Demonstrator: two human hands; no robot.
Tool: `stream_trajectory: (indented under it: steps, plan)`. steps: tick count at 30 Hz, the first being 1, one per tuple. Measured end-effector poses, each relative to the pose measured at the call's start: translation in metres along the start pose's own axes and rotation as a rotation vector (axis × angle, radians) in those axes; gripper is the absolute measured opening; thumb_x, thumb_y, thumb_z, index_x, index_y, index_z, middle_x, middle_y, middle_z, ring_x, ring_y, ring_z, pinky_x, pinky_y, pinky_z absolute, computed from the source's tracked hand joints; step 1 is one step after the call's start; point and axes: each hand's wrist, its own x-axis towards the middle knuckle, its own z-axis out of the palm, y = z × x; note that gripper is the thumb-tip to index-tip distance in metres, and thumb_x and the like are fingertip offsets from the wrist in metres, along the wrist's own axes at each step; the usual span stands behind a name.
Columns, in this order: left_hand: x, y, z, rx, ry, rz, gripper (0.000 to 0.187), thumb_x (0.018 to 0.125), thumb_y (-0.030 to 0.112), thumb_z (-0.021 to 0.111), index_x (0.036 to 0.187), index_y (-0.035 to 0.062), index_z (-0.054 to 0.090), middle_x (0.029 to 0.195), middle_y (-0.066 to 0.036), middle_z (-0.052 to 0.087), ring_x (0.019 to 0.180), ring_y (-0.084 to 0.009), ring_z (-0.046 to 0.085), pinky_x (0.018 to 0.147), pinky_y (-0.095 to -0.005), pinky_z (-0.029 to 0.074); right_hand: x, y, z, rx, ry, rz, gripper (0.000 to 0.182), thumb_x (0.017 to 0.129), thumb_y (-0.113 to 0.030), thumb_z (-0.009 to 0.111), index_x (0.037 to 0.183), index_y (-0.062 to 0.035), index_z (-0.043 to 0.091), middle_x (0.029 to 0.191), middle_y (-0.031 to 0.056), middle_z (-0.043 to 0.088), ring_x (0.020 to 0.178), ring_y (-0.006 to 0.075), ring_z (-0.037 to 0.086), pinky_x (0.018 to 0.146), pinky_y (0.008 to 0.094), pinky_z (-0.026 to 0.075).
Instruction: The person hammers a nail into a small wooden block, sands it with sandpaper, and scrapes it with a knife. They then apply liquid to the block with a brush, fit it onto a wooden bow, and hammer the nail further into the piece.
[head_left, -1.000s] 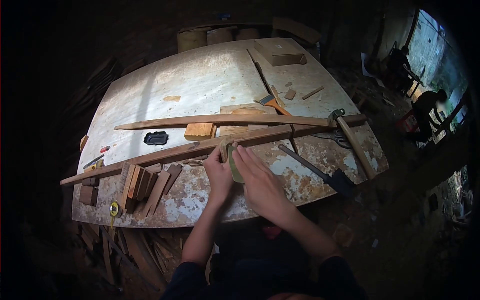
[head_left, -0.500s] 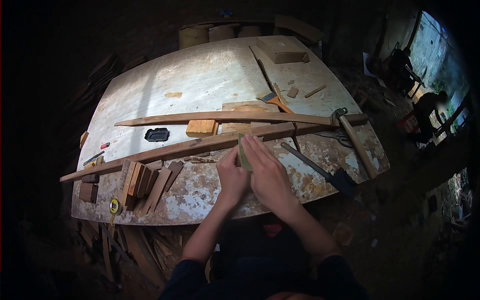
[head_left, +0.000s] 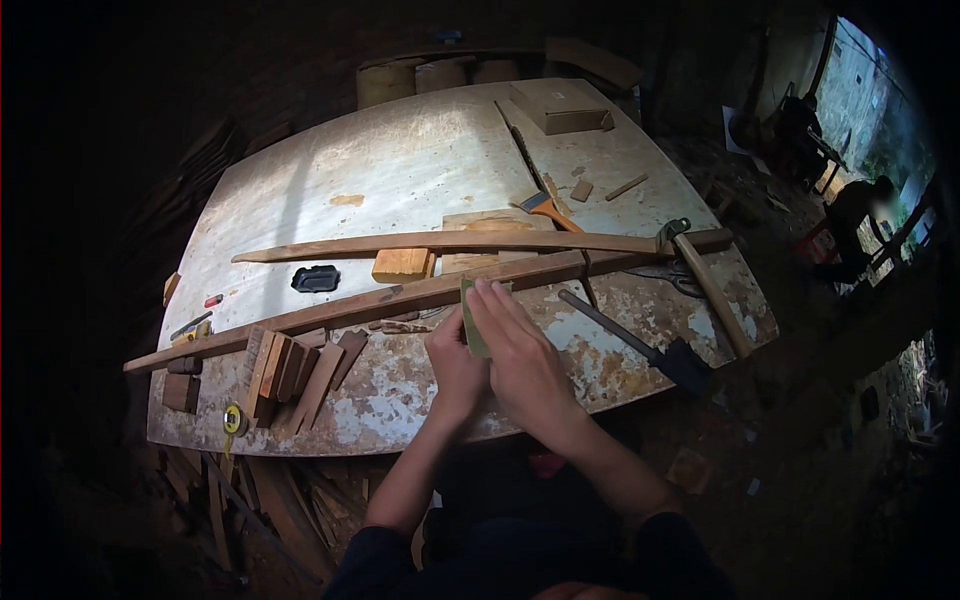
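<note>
Both hands meet in front of the long wooden beam [head_left: 420,292] on the worktable. My left hand [head_left: 458,370] is closed round a flat olive-green piece of sandpaper [head_left: 473,322], thumb up along its side. My right hand [head_left: 517,350] presses against the same sandpaper from the right, its fingers straight and close together, fingertips near the beam's front edge. The palms hide most of the sheet. A thin curved wooden strip [head_left: 350,244] lies beyond the beam, close to a wooden block [head_left: 402,264].
A hammer [head_left: 708,290] and a dark-handled tool [head_left: 640,345] lie right of my hands. Wood offcuts [head_left: 280,370] and a tape measure [head_left: 234,420] are at left. Farther back are a brush [head_left: 550,210], a black tray [head_left: 316,279] and a cardboard box [head_left: 565,108]. A person [head_left: 855,225] is at far right.
Both hands have shifted slightly left with the sandpaper, still pressed together on it. The whole view has moved a little; the things on the table stay in place.
</note>
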Motion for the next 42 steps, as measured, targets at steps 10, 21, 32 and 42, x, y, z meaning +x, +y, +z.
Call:
stream_trajectory:
  steps: [10, 21, 32, 42]
  plan:
    - [-0.012, 0.001, -0.003, 0.18, -0.078, 0.099, 0.019, 0.096, 0.009, 0.075, 0.111, -0.0023, 0.074, 0.086, -0.017, 0.076, 0.078, -0.0258, 0.076, 0.073, -0.0387, 0.058, 0.002, 0.0, 0.0, -0.019, 0.023, 0.06, 0.067, 0.092, 0.011, 0.055, 0.158, 0.0047, 0.051, 0.161, 0.0273, 0.053, 0.154, 0.0423, 0.048, 0.125, 0.0493, 0.044]
    - [-0.004, 0.008, -0.002, 0.019, -0.038, -0.043, 0.013, 0.09, 0.006, 0.074, 0.096, -0.0041, 0.068, 0.083, -0.022, 0.071, 0.075, -0.0391, 0.074, 0.066, -0.0456, 0.056, 0.0, -0.002, 0.008, -0.083, 0.058, -0.02, 0.063, 0.094, 0.005, 0.058, 0.157, 0.0012, 0.055, 0.16, 0.0241, 0.056, 0.151, 0.0425, 0.052, 0.125, 0.051, 0.044]
    - [-0.02, -0.008, 0.01, 0.095, -0.034, 0.021, 0.016, 0.094, 0.008, 0.075, 0.105, -0.0043, 0.071, 0.086, -0.02, 0.075, 0.074, -0.0298, 0.074, 0.07, -0.0397, 0.057, 0.006, 0.011, 0.006, -0.134, 0.064, 0.002, 0.06, 0.094, 0.005, 0.057, 0.153, 0.0001, 0.06, 0.157, 0.0227, 0.061, 0.148, 0.0395, 0.056, 0.126, 0.051, 0.042]
    - [0.007, 0.008, -0.005, -0.084, 0.018, -0.089, 0.016, 0.089, 0.004, 0.074, 0.103, -0.0021, 0.071, 0.088, -0.024, 0.072, 0.081, -0.0456, 0.073, 0.072, -0.0465, 0.058, 0.002, 0.005, 0.005, -0.089, 0.069, -0.008, 0.063, 0.092, 0.006, 0.057, 0.155, 0.0001, 0.058, 0.159, 0.0234, 0.058, 0.15, 0.0424, 0.053, 0.126, 0.0507, 0.042]
